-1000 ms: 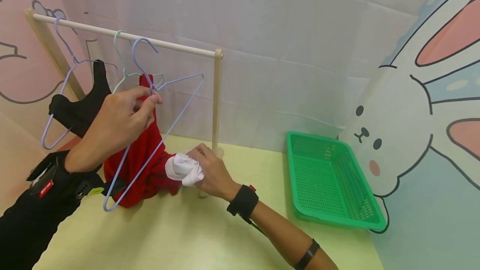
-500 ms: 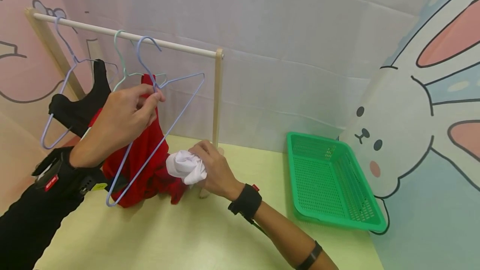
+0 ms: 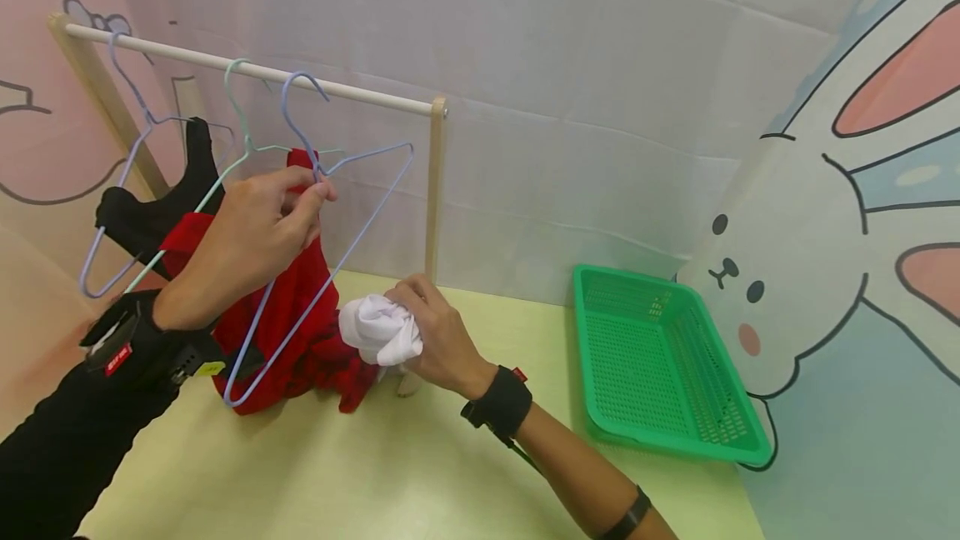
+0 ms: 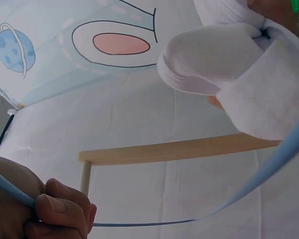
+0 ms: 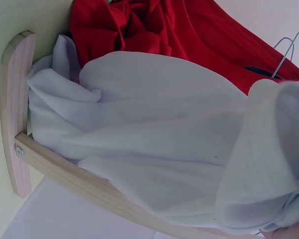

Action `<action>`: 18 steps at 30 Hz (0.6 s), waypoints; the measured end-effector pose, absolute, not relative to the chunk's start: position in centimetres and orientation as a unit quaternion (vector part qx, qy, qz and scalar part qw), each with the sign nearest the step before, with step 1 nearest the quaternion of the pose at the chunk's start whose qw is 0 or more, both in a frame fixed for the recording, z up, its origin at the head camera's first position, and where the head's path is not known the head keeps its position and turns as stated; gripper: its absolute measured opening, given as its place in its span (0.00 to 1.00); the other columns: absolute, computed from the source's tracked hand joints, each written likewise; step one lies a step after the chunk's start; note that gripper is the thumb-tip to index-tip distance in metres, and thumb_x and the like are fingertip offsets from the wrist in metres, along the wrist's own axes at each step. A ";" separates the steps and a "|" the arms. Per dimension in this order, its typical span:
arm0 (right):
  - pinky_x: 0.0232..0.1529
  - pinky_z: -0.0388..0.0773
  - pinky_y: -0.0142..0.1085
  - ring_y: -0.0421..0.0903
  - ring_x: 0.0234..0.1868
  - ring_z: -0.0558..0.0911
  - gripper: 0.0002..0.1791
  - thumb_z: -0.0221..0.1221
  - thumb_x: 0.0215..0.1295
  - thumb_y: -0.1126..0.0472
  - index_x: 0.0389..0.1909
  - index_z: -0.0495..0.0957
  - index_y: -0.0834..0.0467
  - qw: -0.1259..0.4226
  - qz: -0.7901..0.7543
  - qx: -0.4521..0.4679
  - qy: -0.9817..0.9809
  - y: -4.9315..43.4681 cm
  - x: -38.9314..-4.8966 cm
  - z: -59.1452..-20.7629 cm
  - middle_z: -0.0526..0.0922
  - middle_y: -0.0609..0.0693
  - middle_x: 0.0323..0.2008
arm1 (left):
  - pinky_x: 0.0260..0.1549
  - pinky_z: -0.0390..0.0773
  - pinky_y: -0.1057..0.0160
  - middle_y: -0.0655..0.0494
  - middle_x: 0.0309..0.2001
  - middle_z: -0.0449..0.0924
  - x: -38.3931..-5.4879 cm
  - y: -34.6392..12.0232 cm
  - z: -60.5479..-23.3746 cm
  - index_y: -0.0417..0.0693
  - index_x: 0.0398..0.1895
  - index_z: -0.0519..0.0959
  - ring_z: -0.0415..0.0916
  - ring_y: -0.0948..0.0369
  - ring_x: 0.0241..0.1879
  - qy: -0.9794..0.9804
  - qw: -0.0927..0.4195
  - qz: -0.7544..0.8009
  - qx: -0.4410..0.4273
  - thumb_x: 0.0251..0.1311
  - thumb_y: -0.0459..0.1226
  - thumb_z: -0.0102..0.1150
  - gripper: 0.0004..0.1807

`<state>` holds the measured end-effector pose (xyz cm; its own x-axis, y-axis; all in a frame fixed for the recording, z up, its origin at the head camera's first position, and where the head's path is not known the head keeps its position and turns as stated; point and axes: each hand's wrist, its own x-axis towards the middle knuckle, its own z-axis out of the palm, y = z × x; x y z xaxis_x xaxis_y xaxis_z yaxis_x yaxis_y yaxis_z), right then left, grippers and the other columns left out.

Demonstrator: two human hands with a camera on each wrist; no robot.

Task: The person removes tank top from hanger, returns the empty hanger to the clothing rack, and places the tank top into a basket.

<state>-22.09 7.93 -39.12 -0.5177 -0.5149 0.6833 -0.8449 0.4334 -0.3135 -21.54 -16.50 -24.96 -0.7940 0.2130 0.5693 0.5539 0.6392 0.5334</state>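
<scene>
My left hand (image 3: 258, 232) pinches a light blue hanger (image 3: 286, 111) at the neck, just below its hook. The hook is close to the rack's white bar (image 3: 375, 97); whether they touch I cannot tell. Lower and to the right, my right hand (image 3: 438, 340) grips a bunched white garment (image 3: 382, 330) near the hanger's lower side. In the right wrist view the white cloth (image 5: 154, 114) hangs down in long folds beside the wooden rack leg (image 5: 74, 177). The left wrist view shows its gathered, hemmed edge (image 4: 204, 57).
A red garment (image 3: 300, 332) hangs from a mint green hanger (image 3: 238, 107), partly behind my left arm. Farther left, a black garment (image 3: 157, 219) hangs on another blue hanger (image 3: 127, 73). At the right of the pale yellow table (image 3: 450, 473) stands a green mesh basket (image 3: 637, 365).
My left hand and the blue hanger have shifted slightly to the right. The right hand has drifted a little right with the white garment. More of the green hanger shows now.
</scene>
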 end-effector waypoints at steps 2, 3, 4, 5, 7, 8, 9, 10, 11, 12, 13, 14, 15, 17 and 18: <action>0.53 0.83 0.32 0.50 0.47 0.82 0.32 0.82 0.48 0.68 0.52 0.76 0.61 0.253 0.327 0.423 -0.806 8.1 -22.0 -38.9 0.76 0.55 0.48 | 0.16 0.69 0.68 0.54 0.23 0.77 -21.5 -16.5 -25.0 0.34 0.57 0.83 0.69 0.61 0.19 -0.873 0.236 -0.365 -0.222 0.82 0.36 0.51 0.16; 0.53 0.83 0.32 0.50 0.47 0.82 0.31 0.81 0.48 0.69 0.52 0.76 0.61 0.253 0.328 0.424 -0.805 8.2 -22.0 -38.7 0.76 0.54 0.48 | 0.16 0.69 0.69 0.53 0.24 0.78 -21.6 -16.5 -25.0 0.34 0.58 0.83 0.70 0.62 0.19 -0.872 0.236 -0.366 -0.224 0.82 0.36 0.51 0.16; 0.53 0.83 0.32 0.49 0.47 0.82 0.31 0.81 0.49 0.69 0.52 0.76 0.61 0.253 0.331 0.425 -0.804 8.3 -21.9 -38.6 0.76 0.54 0.48 | 0.17 0.70 0.69 0.53 0.24 0.78 -21.6 -16.4 -24.9 0.33 0.58 0.83 0.70 0.62 0.20 -0.871 0.235 -0.367 -0.226 0.82 0.36 0.51 0.16; 0.53 0.83 0.32 0.49 0.46 0.82 0.30 0.81 0.49 0.70 0.52 0.76 0.61 0.253 0.331 0.426 -0.803 8.4 -21.9 -38.5 0.76 0.54 0.48 | 0.17 0.70 0.70 0.52 0.25 0.79 -21.6 -16.4 -24.9 0.32 0.59 0.82 0.71 0.62 0.20 -0.870 0.235 -0.368 -0.229 0.82 0.36 0.50 0.17; 0.52 0.83 0.32 0.49 0.46 0.82 0.29 0.80 0.50 0.70 0.51 0.76 0.61 0.253 0.332 0.427 -0.802 8.6 -21.8 -38.4 0.75 0.54 0.48 | 0.18 0.71 0.70 0.52 0.25 0.80 -21.6 -16.4 -24.9 0.31 0.59 0.82 0.72 0.63 0.21 -0.870 0.233 -0.368 -0.230 0.82 0.35 0.51 0.17; 0.52 0.83 0.32 0.49 0.46 0.82 0.29 0.79 0.50 0.70 0.51 0.76 0.61 0.253 0.330 0.428 -0.802 8.7 -21.7 -38.3 0.75 0.54 0.48 | 0.18 0.71 0.71 0.52 0.26 0.81 -21.6 -16.3 -24.8 0.31 0.59 0.82 0.72 0.63 0.21 -0.871 0.232 -0.368 -0.229 0.82 0.35 0.50 0.17; 0.52 0.83 0.31 0.48 0.46 0.82 0.29 0.79 0.51 0.71 0.51 0.76 0.61 0.254 0.329 0.428 -0.802 8.7 -21.7 -38.3 0.75 0.54 0.48 | 0.18 0.72 0.71 0.52 0.26 0.81 -21.6 -16.3 -24.8 0.31 0.59 0.82 0.72 0.63 0.21 -0.871 0.232 -0.368 -0.229 0.82 0.35 0.50 0.17; 0.52 0.83 0.31 0.48 0.45 0.82 0.29 0.79 0.51 0.71 0.51 0.76 0.61 0.255 0.328 0.429 -0.802 8.8 -21.7 -38.2 0.75 0.54 0.48 | 0.18 0.71 0.70 0.52 0.26 0.81 -21.6 -16.3 -24.7 0.31 0.58 0.82 0.72 0.63 0.21 -0.871 0.231 -0.368 -0.228 0.82 0.35 0.50 0.17; 0.52 0.83 0.31 0.48 0.45 0.82 0.29 0.79 0.51 0.71 0.51 0.76 0.61 0.256 0.327 0.429 -0.802 8.9 -21.6 -38.2 0.76 0.54 0.48 | 0.18 0.71 0.70 0.52 0.26 0.81 -21.6 -16.3 -24.7 0.31 0.58 0.82 0.72 0.63 0.21 -0.872 0.231 -0.367 -0.228 0.82 0.36 0.50 0.17; 0.52 0.83 0.31 0.49 0.45 0.82 0.29 0.79 0.51 0.71 0.51 0.76 0.61 0.258 0.327 0.430 -0.801 8.9 -21.6 -38.1 0.76 0.55 0.48 | 0.19 0.72 0.71 0.52 0.26 0.81 -21.6 -16.3 -24.6 0.32 0.58 0.82 0.73 0.63 0.21 -0.872 0.230 -0.367 -0.228 0.82 0.36 0.50 0.17; 0.52 0.83 0.31 0.49 0.46 0.82 0.28 0.79 0.51 0.71 0.51 0.76 0.61 0.260 0.327 0.430 -0.800 9.0 -21.6 -38.1 0.76 0.55 0.48 | 0.19 0.72 0.71 0.52 0.26 0.81 -21.6 -16.3 -24.6 0.32 0.58 0.83 0.73 0.63 0.22 -0.872 0.231 -0.366 -0.228 0.82 0.36 0.50 0.17; 0.52 0.83 0.31 0.49 0.46 0.82 0.29 0.79 0.51 0.71 0.52 0.76 0.61 0.261 0.327 0.431 -0.799 9.0 -21.5 -38.0 0.76 0.55 0.48 | 0.19 0.72 0.71 0.52 0.26 0.81 -21.7 -16.3 -24.5 0.32 0.58 0.83 0.73 0.63 0.22 -0.872 0.231 -0.366 -0.228 0.82 0.36 0.50 0.17; 0.53 0.83 0.31 0.49 0.46 0.82 0.28 0.78 0.51 0.71 0.52 0.76 0.61 0.262 0.327 0.432 -0.798 9.1 -21.4 -37.9 0.76 0.56 0.49 | 0.20 0.73 0.72 0.51 0.26 0.81 -21.7 -16.2 -24.5 0.32 0.58 0.83 0.74 0.63 0.22 -0.872 0.231 -0.366 -0.230 0.82 0.36 0.51 0.17; 0.52 0.83 0.31 0.50 0.46 0.82 0.28 0.78 0.51 0.71 0.52 0.76 0.61 0.265 0.330 0.435 -0.795 9.2 -21.3 -37.6 0.76 0.56 0.49 | 0.20 0.73 0.72 0.51 0.27 0.82 -21.9 -16.1 -24.5 0.31 0.59 0.82 0.75 0.62 0.23 -0.871 0.230 -0.368 -0.231 0.81 0.35 0.52 0.17; 0.52 0.83 0.32 0.50 0.46 0.82 0.29 0.78 0.51 0.71 0.52 0.76 0.62 0.266 0.331 0.436 -0.794 9.3 -21.2 -37.4 0.76 0.56 0.49 | 0.21 0.74 0.73 0.50 0.27 0.82 -22.0 -16.0 -24.5 0.31 0.59 0.82 0.75 0.62 0.23 -0.871 0.230 -0.367 -0.232 0.81 0.36 0.52 0.17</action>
<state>-21.18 9.30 -37.41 -0.4793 -0.5155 0.7103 -0.8674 0.4014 -0.2939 -21.97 -16.01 -24.47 -0.7863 0.2356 0.5711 0.5733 0.6226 0.5326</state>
